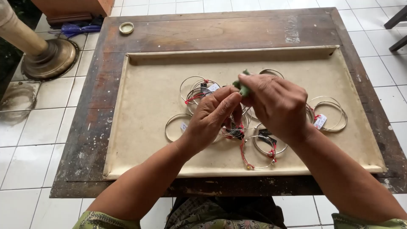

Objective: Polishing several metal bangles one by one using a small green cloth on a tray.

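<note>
Both hands meet above the beige tray on the wooden tabletop. The right hand pinches a small green piece; the left hand has its grip closed on the same piece from below. Wire bangles with red ties and tags lie scattered beneath. The step in hand appears to be working the green piece between the fingertips; the next move calls for a steady pinch.

A dark, worn wooden table stands on white floor tiles. A small round lid sits near the table's far left corner. Left of the table, a wooden post rises from a round brass base, with blue plastic lying just behind it.
</note>
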